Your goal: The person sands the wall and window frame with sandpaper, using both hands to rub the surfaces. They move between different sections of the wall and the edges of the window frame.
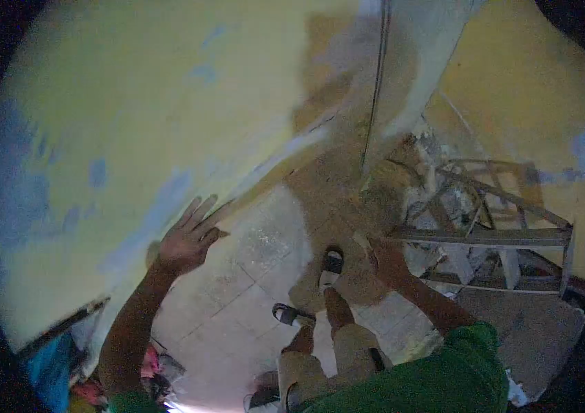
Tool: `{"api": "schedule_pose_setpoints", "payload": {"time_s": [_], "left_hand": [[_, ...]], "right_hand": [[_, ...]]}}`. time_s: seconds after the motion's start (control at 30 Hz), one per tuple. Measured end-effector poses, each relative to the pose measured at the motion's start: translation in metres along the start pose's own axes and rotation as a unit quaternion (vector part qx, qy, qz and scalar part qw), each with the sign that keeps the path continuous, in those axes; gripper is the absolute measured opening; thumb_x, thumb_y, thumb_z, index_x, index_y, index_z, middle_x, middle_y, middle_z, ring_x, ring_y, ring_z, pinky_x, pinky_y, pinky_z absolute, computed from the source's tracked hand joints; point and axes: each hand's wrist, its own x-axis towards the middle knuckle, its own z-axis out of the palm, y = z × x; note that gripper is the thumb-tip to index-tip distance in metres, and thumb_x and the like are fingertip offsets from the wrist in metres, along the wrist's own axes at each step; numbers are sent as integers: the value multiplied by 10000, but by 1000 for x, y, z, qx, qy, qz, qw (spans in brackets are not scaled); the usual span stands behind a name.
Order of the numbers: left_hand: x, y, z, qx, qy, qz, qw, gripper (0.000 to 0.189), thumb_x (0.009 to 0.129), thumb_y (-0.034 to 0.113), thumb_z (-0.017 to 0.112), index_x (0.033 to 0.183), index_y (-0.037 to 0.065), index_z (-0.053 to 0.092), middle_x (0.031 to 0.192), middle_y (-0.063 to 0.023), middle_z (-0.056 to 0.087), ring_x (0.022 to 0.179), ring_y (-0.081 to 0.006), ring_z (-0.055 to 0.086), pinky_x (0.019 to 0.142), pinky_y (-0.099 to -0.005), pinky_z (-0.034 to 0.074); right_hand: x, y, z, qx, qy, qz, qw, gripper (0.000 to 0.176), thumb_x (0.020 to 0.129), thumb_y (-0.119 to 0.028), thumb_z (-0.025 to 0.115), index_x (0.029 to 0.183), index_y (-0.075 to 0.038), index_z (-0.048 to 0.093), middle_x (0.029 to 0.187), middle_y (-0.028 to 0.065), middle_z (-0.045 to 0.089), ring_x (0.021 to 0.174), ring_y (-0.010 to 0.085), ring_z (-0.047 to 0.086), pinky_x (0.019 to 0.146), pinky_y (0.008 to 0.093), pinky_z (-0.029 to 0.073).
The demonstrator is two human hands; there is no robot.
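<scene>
My left hand (185, 244) is raised at the yellow wall (120, 103), its fingers spread and nothing showing in its grasp. The thumb points right, over the pale tiled floor (223, 296). In the dim shadow at centre right is my right hand (387, 260), beside the left end of a slatted, ladder-like frame (485, 237). A small pale patch shows at its fingertips; I cannot tell if it is something held. Dark cords (376, 89) hang down the wall above this hand.
Blue and pale patches mark the walls. Rubble (447, 199) lies behind the frame in the corner, and a grey board (540, 337) lies below it. Blue cloth or plastic (51, 372) and pink and red items (149, 361) sit at lower left. My sandalled feet (330, 267) stand on the tiles.
</scene>
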Motion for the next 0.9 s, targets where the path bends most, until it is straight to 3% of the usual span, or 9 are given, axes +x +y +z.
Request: {"api": "schedule_pose_setpoints", "payload": {"time_s": [0.1,0.17,0.27,0.4,0.5,0.57,0.63,0.73,0.9], "left_hand": [[1,-1,1,82,83,90,989,343,850,104,554,1189,76,601,1557,-95,282,1444,-338,222,1189,-490,200],[0,5,-1,87,109,102,985,277,778,94,588,1041,75,671,1556,-70,291,1449,-307,225,1203,-478,188],[-11,14,1,115,110,95,983,294,784,64,579,1066,53,663,1556,-79,289,1449,-302,224,1205,-479,185],[-84,9,40,14,288,-17,957,295,798,49,586,1086,48,653,1541,-98,319,1435,-316,256,1191,-478,210],[-165,4,60,-28,340,-119,932,311,809,44,588,1112,76,647,1532,-108,340,1422,-343,282,1174,-480,233],[-215,1,83,-30,375,-198,905,283,814,25,582,1078,95,653,1523,-123,356,1415,-368,295,1158,-506,236],[-257,-3,112,-11,393,-216,894,252,814,10,578,1036,97,660,1520,-130,361,1414,-378,294,1153,-527,230],[-288,-5,131,21,421,-272,865,150,808,-25,570,908,57,647,1516,-150,359,1418,-385,283,1147,-580,202],[-291,-1,142,-6,393,-345,853,115,798,-59,556,853,21,618,1528,-156,338,1430,-388,253,1148,-600,173]], "right_hand": [[-2,7,-4,-35,90,-106,990,494,917,-161,520,1375,-1,429,1235,294,523,1143,451,514,982,522,419],[23,47,26,-288,63,-169,940,520,906,-149,524,1388,11,410,1300,293,486,1189,449,491,1021,513,388],[88,-63,-50,-141,244,-142,949,476,971,-202,446,1392,17,416,1333,268,501,1178,425,509,1017,506,378],[174,-166,-94,-16,403,-156,902,446,971,-193,444,1360,26,458,1337,241,521,1163,390,530,1007,506,386],[214,-222,-44,-120,331,-132,927,361,946,-213,501,1223,7,577,1110,238,627,1000,417,600,929,495,447],[228,-277,52,-59,496,-214,839,449,893,-145,517,1314,9,511,1281,250,552,1160,408,537,1037,493,393],[170,-324,64,-110,460,-300,828,311,915,-181,521,1168,-18,600,1085,221,629,953,389,613,872,503,479],[165,-294,25,-131,323,-379,857,309,915,-176,520,1180,-42,603,1064,196,642,965,369,619,874,490,491],[197,-236,-40,-15,275,-245,930,356,918,-156,505,1253,-53,564,1114,165,658,1039,330,624,933,413,501]]}}
